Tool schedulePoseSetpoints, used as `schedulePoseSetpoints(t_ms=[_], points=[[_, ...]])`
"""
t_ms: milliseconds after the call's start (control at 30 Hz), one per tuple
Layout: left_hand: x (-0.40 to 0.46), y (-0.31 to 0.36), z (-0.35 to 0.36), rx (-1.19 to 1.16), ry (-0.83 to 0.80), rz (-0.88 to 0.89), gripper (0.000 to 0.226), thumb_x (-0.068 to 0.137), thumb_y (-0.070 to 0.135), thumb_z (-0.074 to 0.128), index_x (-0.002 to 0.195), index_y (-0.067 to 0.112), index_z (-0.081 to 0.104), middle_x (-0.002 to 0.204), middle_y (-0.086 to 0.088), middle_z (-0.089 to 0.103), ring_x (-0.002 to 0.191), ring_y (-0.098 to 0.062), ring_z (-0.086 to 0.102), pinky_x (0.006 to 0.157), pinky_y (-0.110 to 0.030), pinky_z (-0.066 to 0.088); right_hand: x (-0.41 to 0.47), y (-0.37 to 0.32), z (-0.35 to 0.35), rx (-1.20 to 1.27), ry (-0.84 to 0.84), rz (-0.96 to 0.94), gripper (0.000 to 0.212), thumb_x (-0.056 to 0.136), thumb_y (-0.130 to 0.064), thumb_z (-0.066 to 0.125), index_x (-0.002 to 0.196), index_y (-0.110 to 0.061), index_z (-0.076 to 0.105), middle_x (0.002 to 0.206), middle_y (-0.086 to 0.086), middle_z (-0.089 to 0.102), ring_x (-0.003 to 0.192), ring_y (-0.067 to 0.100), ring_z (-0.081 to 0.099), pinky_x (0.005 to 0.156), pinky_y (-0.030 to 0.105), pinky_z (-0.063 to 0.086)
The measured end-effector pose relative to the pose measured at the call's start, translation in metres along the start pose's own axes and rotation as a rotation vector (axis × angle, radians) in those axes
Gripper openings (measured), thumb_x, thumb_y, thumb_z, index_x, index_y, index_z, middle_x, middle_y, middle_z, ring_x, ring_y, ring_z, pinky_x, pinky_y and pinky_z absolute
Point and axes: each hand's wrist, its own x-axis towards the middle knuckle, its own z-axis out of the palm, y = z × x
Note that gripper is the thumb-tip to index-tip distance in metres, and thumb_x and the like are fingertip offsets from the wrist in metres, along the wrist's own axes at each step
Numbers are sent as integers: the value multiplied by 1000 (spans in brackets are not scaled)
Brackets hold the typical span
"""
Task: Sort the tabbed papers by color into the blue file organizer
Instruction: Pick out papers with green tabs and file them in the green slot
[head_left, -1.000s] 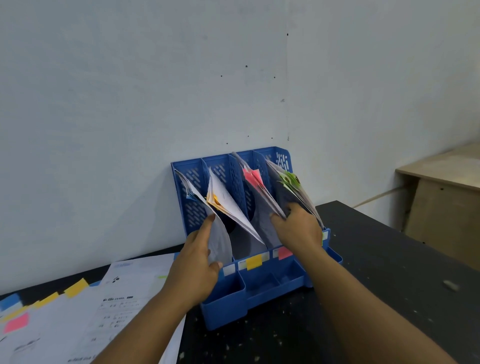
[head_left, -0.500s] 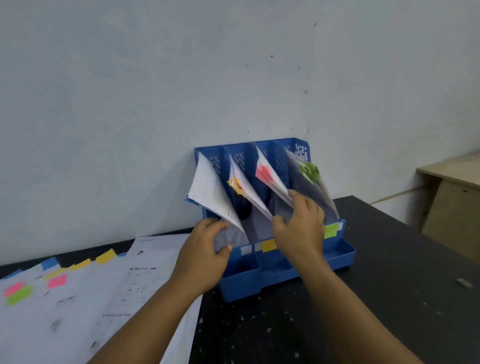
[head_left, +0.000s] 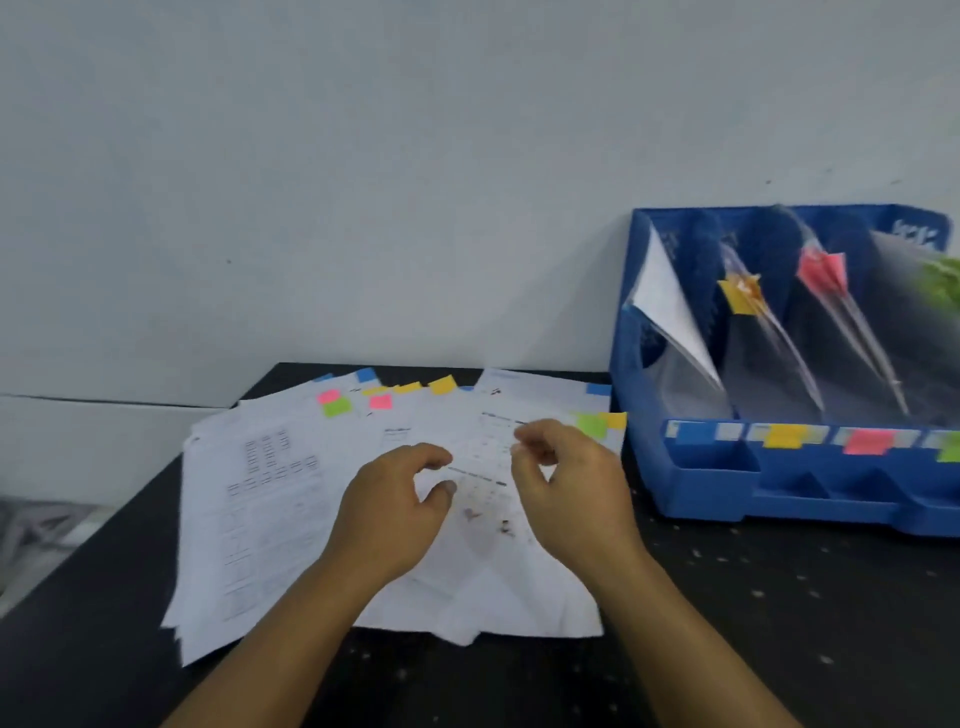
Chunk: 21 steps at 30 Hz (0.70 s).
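A spread of white tabbed papers lies on the black table, with blue, yellow, pink and green tabs along its far edge. My left hand and my right hand hover over the middle of the spread, fingers curled and apart, holding nothing. The blue file organizer stands at the right against the wall. Its slots hold leaning papers with yellow tabs, pink tabs and green tabs; the leftmost slot holds a sheet whose tab is hidden. The view is blurred.
Coloured labels run along the organizer's front: blue, yellow, pink. The black table ends at the left, where a pale ledge runs below the white wall.
Both hands have left the organizer's slots and moved left over the paper spread. The view has swung left, so the organizer now sits at the right edge.
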Motion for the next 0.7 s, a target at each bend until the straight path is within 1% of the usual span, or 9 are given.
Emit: schedulePoseSetpoints(t_ms=[67, 133, 233, 300, 367, 467, 567, 633, 700], points=[[-7, -23, -11, 85, 6, -58, 38, 88, 41, 63, 125, 32, 59, 133, 13, 56, 123, -10, 50, 103, -29, 40, -5, 0, 23, -100, -174, 18, 29, 94, -37, 54, 120, -30, 63, 115, -13, 65, 109, 8, 56, 92, 27, 48], [-14, -44, -18, 171, -21, -104, 54, 87, 54, 58, 134, 31, 50, 145, 9, 45, 134, -12, 38, 108, -32, 34, -12, -1, 43, -169, -282, 20, 35, 95, -40, 53, 127, -30, 59, 126, -11, 60, 120, 12, 48, 102, 28, 40], [-22, -64, -16, 288, -139, -158, 84, 80, 75, 44, 149, 31, 27, 161, 6, 15, 148, -17, 7, 118, -37, 14, -22, 6, 62, -274, -295, 5, 38, 95, -43, 51, 131, -32, 54, 134, -13, 53, 127, 12, 39, 106, 27, 32], [-26, -72, -12, 309, -186, -166, 95, 76, 82, 37, 153, 30, 19, 162, 4, 7, 149, -18, -1, 121, -38, 4, -26, 11, 68, -324, -298, -12, 39, 94, -44, 51, 131, -33, 54, 135, -14, 52, 127, 12, 39, 106, 27, 31], [-28, -78, -10, 302, -177, -153, 96, 76, 83, 34, 153, 29, 19, 162, 4, 9, 149, -18, 0, 121, -37, 0, -27, 13, 70, -329, -296, -21, 40, 93, -43, 54, 130, -31, 56, 133, -11, 54, 126, 13, 41, 105, 29, 32], [-28, -82, -8, 286, -142, -152, 87, 81, 78, 37, 152, 29, 22, 162, 5, 11, 149, -17, 1, 121, -36, -1, -27, 12, 66, -423, -189, -7, 45, 92, -50, 51, 132, -29, 56, 136, -7, 54, 128, 18, 41, 105, 37, 35], [-28, -82, -7, 252, -103, -145, 77, 86, 70, 42, 150, 30, 29, 160, 7, 18, 149, -16, 5, 120, -36, 3, -30, 12, 54, -573, -223, 94, 58, 92, -62, 37, 142, -34, 41, 150, -6, 39, 139, 19, 28, 111, 42, 26], [-27, -78, -8, 190, -80, -167, 68, 87, 63, 51, 146, 31, 38, 154, 10, 33, 147, -17, 13, 120, -37, 14, -31, 15, 47, -596, -254, 161, 63, 91, -66, 33, 146, -35, 34, 153, -6, 32, 141, 20, 22, 113, 43, 22], [-24, -73, -9, 130, -1, -162, 51, 84, 50, 65, 130, 31, 54, 130, 12, 56, 135, -20, 38, 107, -37, 36, -31, 17, 40, -597, -255, 206, 65, 91, -68, 33, 146, -34, 32, 154, -5, 31, 142, 21, 20, 114, 45, 20]])
